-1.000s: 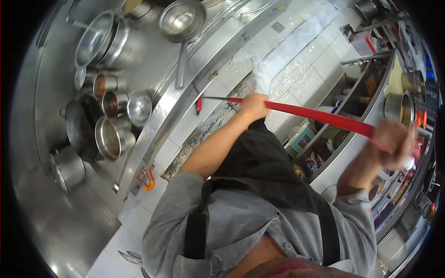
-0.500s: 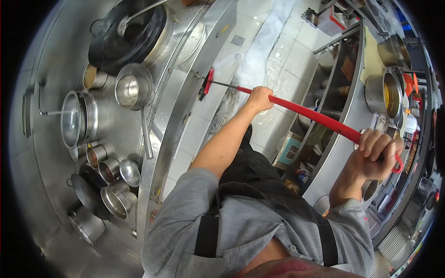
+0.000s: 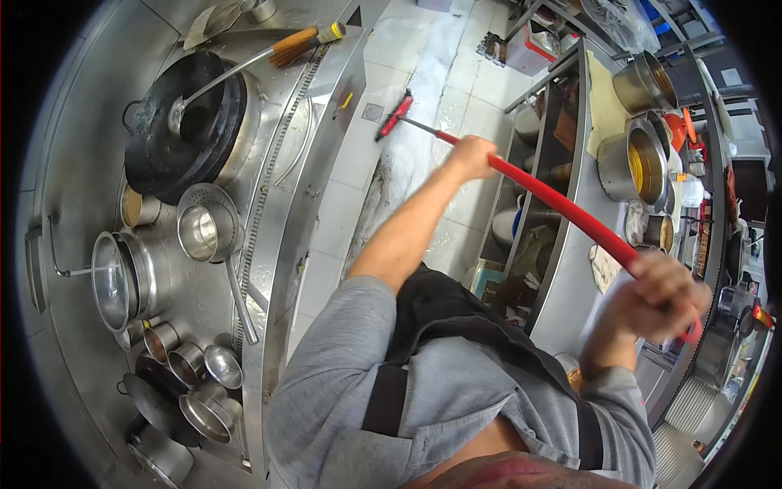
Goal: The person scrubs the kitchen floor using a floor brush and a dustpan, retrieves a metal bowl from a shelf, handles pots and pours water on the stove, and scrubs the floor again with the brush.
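Observation:
A long-handled floor brush [image 3: 562, 204] with a red handle slants across the view. Its red and black head [image 3: 395, 116] rests on the wet tiled floor, among white suds [image 3: 419, 90] beside a small square drain [image 3: 372, 112]. My left hand [image 3: 472, 159] is wrapped round the shaft at the front of the red grip. Near the handle's end, by its red hanging loop, my right hand [image 3: 664, 297] is closed, slightly blurred by motion.
On the left, a steel range [image 3: 281, 244] carries a large wok [image 3: 187, 122], a ladle, a strainer [image 3: 209, 224] and several pots. To the right stands a steel counter [image 3: 562, 269] with shelves beneath and large pots [image 3: 631, 167] on top. The floor aisle runs between.
The brush head has moved away from the range's front edge, rightward past the drain onto the suds. Both hands keep their grip on the handle. The view has shifted too.

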Tool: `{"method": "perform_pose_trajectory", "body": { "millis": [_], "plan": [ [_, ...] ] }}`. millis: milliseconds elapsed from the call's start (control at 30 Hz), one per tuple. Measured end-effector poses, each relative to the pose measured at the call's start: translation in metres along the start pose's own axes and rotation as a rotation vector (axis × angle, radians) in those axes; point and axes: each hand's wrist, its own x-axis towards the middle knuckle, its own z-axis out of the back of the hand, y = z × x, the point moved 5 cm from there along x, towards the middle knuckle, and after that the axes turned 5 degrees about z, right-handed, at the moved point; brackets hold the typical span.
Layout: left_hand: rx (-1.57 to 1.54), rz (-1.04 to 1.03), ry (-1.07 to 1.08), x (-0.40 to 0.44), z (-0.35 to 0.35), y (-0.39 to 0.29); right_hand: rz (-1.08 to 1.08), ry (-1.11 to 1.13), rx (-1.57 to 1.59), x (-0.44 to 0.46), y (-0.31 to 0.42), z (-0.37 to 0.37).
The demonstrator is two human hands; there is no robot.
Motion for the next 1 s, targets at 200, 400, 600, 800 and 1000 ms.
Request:
{"method": "perform_pose_trajectory", "body": {
  "millis": [200,400,600,800,1000],
  "plan": [
    [-0.187,-0.096,0.157,0.045,-0.01,-0.117,0.185,0.021,0.05,0.08,0.079,0.06],
    [-0.266,-0.264,0.469,0.052,-0.052,-0.048,0.024,0.218,0.111,0.094,-0.012,0.009],
    [-0.191,-0.145,0.498,0.067,-0.054,0.006,0.044,0.09,0.043,0.085,-0.066,-0.008],
    [-0.154,-0.158,0.507,0.122,-0.051,0.018,0.045,-0.052,-0.02,0.122,-0.097,0.009],
    [-0.133,-0.136,0.311,0.207,-0.045,0.032,0.084,0.091,-0.05,0.148,-0.121,0.031]
  ]
}}
